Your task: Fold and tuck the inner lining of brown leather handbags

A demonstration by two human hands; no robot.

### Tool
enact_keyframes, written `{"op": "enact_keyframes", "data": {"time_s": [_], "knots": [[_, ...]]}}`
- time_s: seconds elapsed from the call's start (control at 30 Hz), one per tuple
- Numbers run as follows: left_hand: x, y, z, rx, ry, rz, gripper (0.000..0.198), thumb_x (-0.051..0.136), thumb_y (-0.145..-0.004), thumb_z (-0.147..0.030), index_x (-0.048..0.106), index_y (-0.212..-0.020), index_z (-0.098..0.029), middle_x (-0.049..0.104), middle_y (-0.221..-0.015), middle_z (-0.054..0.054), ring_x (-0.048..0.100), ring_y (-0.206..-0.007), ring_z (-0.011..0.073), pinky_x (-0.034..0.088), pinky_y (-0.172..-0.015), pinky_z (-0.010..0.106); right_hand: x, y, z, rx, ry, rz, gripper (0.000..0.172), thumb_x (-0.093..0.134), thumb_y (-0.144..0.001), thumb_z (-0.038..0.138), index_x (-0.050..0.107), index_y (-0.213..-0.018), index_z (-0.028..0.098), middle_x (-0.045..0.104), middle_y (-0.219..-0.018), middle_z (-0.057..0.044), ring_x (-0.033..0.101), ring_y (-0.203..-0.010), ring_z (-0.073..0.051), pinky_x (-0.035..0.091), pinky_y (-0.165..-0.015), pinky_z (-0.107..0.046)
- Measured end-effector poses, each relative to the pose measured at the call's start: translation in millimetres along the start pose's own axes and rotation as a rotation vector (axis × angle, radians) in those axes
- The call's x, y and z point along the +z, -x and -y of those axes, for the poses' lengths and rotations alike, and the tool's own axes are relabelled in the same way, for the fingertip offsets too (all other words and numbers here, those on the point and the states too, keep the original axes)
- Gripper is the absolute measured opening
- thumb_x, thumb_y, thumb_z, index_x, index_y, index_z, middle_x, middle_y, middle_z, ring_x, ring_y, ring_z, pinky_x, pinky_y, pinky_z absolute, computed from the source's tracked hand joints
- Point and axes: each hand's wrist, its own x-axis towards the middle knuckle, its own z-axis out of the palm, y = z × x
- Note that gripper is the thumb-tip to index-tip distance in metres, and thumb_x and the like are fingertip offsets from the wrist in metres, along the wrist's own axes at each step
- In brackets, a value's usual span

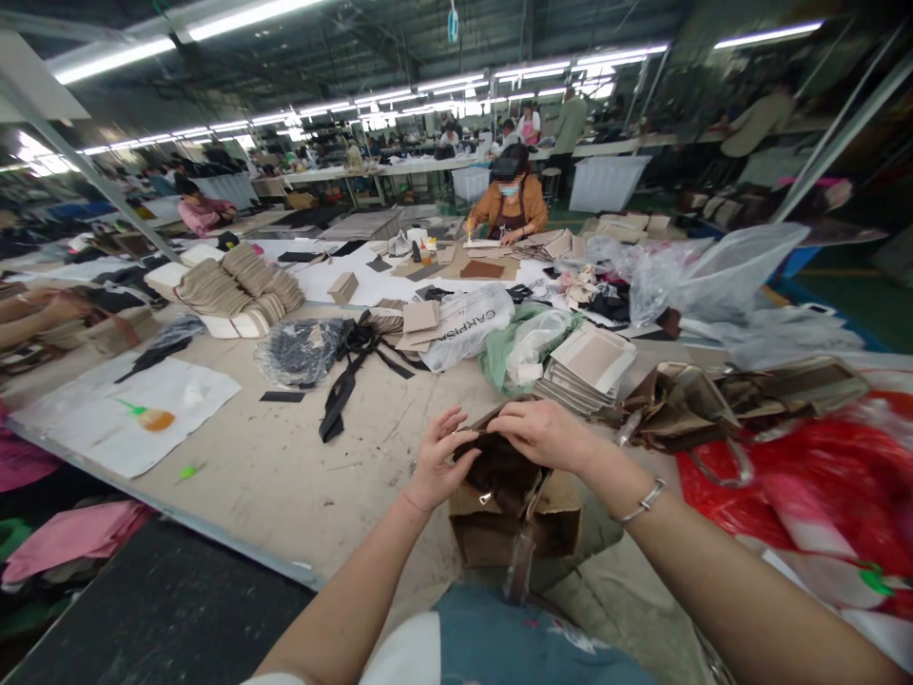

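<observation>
The left grip (435, 461) has thumb and forefinger apart at the left edge of a brown bag (506, 471). The right grip (542, 433) bends its fingers over the bag's top edge; its thumb is hidden, so I cannot tell whether it pinches. The bag is directly in front of the wearer, mouth up, with a small metal clasp, overlapping a box (467, 547). A clear strip (519, 566) hangs in front of the box.

Just beyond the right hand, a stack of boards (589, 366) blocks the tabletop (385, 466). Right of it, more brown bags (677, 404) and red plastic (791, 466) crowd the forearm; a green-capped bottle (834, 576) lies by the red plastic. Left of the boards is a green bag (495, 357), then a white bag (475, 323) with slanting dark lettering that reads "CARPISA".

Further left are black straps (349, 371), a plastic-wrapped bundle (303, 352), and a white sheet (92, 419) carrying a glue-like orange bottle (153, 417). Beige stacks (242, 281) stand behind. Across the tabletop a co-worker (510, 209) in an orange top sits bent over pieces, with clear plastic (713, 276) heaped to the right.
</observation>
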Motion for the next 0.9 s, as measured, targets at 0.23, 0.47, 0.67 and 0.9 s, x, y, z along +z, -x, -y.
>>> {"op": "enact_keyframes", "data": {"time_s": [0.23,0.47,0.67,0.9], "knots": [[1.3,-3.5,-3.7,-0.019,-0.102,-0.034,0.023,0.059,-0.082,-0.017,0.062,-0.106,-0.021,0.049,-0.123,0.01,0.062,-0.098,0.0161,0.055,-0.087,0.036,-1.3,-0.3,0.3,0.001,0.0,0.023,0.034,0.045,-0.086,0.012,0.063,-0.111,0.026,0.064,-0.092,-0.004,0.057,-0.077,-0.012,0.038,-0.066,-0.022],[3.0,-3.2,-2.6,0.008,-0.138,-0.002,0.026,0.058,-0.083,-0.015,0.061,-0.108,-0.021,0.049,-0.123,0.01,0.06,-0.1,0.016,0.055,-0.089,0.035,-1.2,-0.4,-0.5,0.013,0.031,0.052,0.032,0.047,-0.085,0.015,0.062,-0.112,0.023,0.064,-0.09,-0.005,0.057,-0.076,-0.013,0.038,-0.065,-0.022],[3.8,-2.2,0.2,0.026,-0.159,0.028,0.026,0.057,-0.084,-0.016,0.06,-0.109,-0.023,0.046,-0.128,0.01,0.059,-0.103,0.0178,0.056,-0.087,0.038,-1.0,0.0,-0.3,0.029,0.001,0.069,0.031,0.047,-0.085,0.017,0.062,-0.111,0.022,0.063,-0.089,-0.005,0.057,-0.076,-0.013,0.039,-0.068,-0.023],[4.7,-2.9,-0.1,0.067,-0.167,0.031,0.025,0.056,-0.083,-0.013,0.061,-0.107,-0.022,0.042,-0.132,0.011,0.056,-0.108,0.0199,0.056,-0.086,0.037,-1.1,0.1,-0.3,0.034,-0.01,0.082,0.031,0.048,-0.083,0.017,0.062,-0.111,0.022,0.063,-0.088,-0.004,0.057,-0.076,-0.014,0.039,-0.068,-0.023]]}}
